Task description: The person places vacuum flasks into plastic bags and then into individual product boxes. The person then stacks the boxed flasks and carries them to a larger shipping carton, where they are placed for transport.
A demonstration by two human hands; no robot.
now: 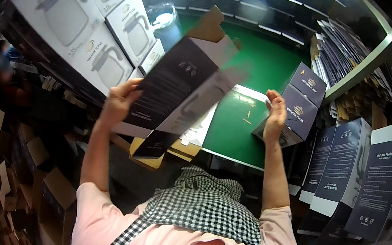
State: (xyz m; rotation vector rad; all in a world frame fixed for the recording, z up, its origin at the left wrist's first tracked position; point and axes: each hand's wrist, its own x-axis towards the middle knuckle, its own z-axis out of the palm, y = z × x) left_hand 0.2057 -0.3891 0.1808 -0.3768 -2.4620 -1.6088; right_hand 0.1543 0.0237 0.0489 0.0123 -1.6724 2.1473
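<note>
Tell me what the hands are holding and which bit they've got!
The left hand holds a dark-and-white carton by its left edge. The right hand seems to hold nothing.

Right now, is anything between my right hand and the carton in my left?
Nothing visible is in the way: between your right hand and the carton in your left hand I see only the green table below; the dark boxes stand off to the right.
</note>
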